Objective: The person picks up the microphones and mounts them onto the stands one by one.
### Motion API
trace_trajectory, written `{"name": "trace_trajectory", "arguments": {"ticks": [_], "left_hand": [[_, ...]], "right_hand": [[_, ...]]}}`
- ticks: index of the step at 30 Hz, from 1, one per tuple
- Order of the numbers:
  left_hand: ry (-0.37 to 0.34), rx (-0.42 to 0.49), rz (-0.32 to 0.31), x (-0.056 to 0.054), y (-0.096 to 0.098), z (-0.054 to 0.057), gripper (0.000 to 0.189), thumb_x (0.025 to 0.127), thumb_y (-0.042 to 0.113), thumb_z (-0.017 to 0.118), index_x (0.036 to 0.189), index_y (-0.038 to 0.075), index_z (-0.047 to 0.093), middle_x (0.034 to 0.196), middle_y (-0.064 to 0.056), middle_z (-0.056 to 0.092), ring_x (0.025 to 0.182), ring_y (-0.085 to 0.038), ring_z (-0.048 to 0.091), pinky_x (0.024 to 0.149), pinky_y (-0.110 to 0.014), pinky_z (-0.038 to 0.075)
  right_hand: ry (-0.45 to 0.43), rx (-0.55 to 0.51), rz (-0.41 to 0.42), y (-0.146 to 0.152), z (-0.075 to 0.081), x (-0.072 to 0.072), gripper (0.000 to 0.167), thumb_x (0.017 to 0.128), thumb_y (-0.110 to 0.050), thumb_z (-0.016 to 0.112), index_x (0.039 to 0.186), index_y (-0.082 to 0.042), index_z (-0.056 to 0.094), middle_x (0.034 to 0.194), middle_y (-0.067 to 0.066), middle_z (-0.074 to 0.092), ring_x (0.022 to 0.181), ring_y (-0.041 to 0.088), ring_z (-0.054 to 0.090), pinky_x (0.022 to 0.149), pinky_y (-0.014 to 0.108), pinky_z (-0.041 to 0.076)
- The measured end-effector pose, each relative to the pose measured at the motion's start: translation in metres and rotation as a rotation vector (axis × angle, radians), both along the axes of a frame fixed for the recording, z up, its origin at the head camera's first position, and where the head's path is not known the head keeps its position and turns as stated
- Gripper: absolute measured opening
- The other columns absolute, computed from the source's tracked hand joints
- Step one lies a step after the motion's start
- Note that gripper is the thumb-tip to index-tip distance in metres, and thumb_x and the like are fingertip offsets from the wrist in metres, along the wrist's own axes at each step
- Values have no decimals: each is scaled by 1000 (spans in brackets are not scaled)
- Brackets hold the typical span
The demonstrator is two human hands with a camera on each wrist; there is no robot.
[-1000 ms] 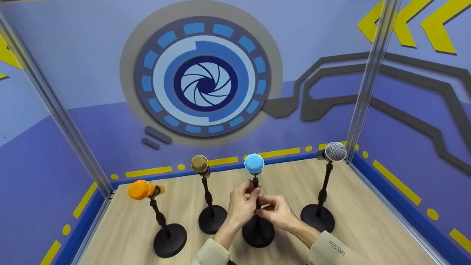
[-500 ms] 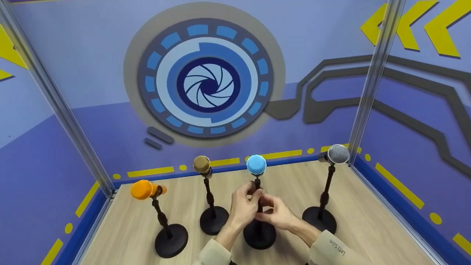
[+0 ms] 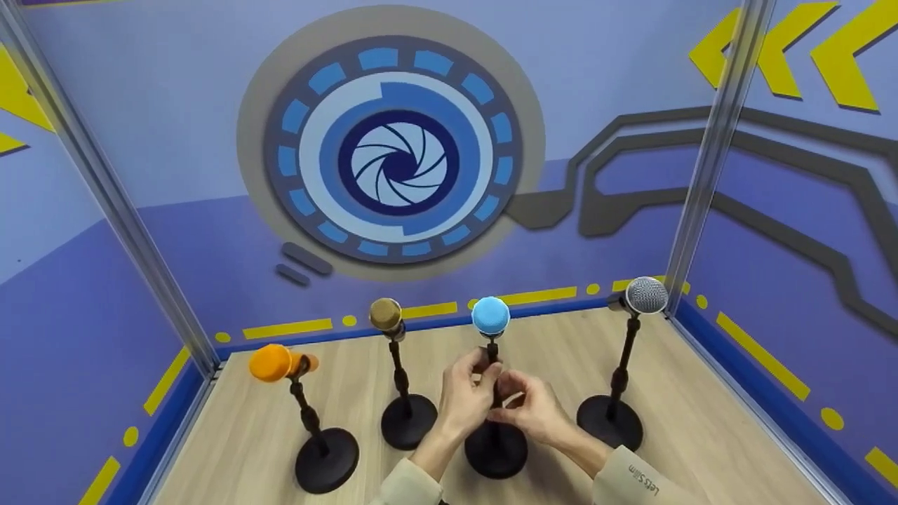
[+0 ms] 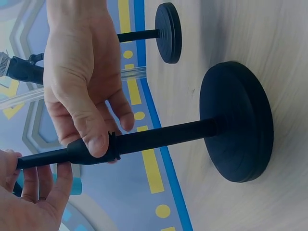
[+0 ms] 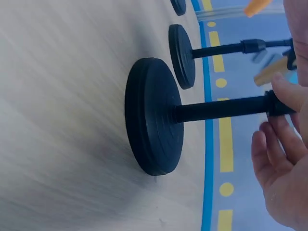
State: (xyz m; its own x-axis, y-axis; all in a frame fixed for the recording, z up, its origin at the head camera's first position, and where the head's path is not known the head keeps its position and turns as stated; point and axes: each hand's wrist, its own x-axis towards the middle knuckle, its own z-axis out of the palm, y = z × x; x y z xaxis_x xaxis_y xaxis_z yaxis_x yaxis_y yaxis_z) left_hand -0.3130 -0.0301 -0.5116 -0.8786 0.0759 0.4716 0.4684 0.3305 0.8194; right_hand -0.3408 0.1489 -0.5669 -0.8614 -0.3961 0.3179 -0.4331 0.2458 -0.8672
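A microphone with a light-blue foam head (image 3: 490, 315) stands in the middle on a black desktop microphone stand (image 4: 166, 135). My left hand (image 3: 466, 396) grips the thin upper rod of that stand, below the microphone. Just under it, my right hand (image 3: 534, 408) pinches the stand's thicker adjusting collar (image 4: 86, 152) between thumb and fingers, as the left wrist view shows. The round black base (image 5: 153, 118) sits flat on the tabletop, with the lower post rising upright from it.
On the wood-grain table (image 3: 245, 400) stand three more microphones on similar stands: an orange one (image 3: 270, 362) at left, a gold one (image 3: 386, 315) beside the middle, and a silver mesh one (image 3: 646, 294) at right. Printed panels (image 3: 182, 252) with metal posts enclose the back and sides.
The right hand's fingers have shifted slightly around the collar, the thumb side moving a little lower. The left hand keeps its grip. The whole view has drifted slightly.
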Motion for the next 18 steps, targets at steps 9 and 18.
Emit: {"name": "trace_trajectory", "arguments": {"ticks": [9,18], "left_hand": [[16,1,-6,1,-1,1,6,108,16,73,104,12,76,99,-11,80,101,-21,79,87,-32,66],[35,-9,33,1,2,-1,6,106,11,75,103,16,76,98,-5,79,99,-17,78,84,-29,65]], "right_hand": [[43,-18,188,3,2,-3,23,101,-3,77,124,1,79,120,23,82,106,0,72,90,24,62],[86,86,30,2,4,-7,20,91,-19,93,107,-12,83,102,9,86,92,0,71,79,23,57]]}}
